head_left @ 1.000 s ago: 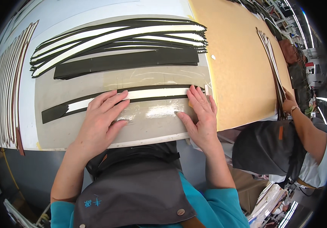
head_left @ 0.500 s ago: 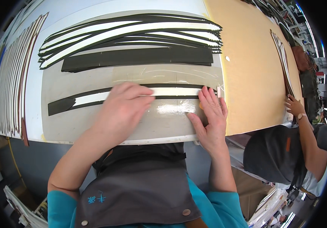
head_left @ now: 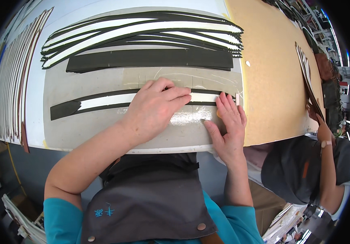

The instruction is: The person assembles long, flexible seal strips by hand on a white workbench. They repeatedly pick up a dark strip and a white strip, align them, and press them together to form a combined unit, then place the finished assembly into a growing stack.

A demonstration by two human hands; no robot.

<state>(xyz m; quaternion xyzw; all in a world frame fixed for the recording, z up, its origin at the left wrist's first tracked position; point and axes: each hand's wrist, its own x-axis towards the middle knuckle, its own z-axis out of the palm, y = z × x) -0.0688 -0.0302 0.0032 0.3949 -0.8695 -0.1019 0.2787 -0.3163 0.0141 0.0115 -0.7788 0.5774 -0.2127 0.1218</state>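
Note:
A long, slightly curved black strip with a white band along its middle (head_left: 106, 101) lies crosswise on the grey mat (head_left: 101, 136) in front of me. My left hand (head_left: 152, 107) rests over the middle of this strip, fingers bent and their tips drawn together on the white band. Whatever those fingers may hold is hidden. At the strip's right end my right hand (head_left: 230, 122) lies open, fingertips flat on it and thumb spread toward me. A small pale block (head_left: 237, 99) stands just beyond the right fingertips.
Behind lie a stack of plain black strips (head_left: 150, 59) and a pile of black-and-white strips (head_left: 142, 29). Many thin strips (head_left: 16, 81) hang over the left side. On the right, a co-worker's hand (head_left: 314, 114) holds narrow strips (head_left: 307, 77) above the tan board (head_left: 272, 101).
My left hand has slid rightward along the strip, nearer my right hand, which stays at the end. The co-worker's arm has shifted and the narrow strips have moved a little.

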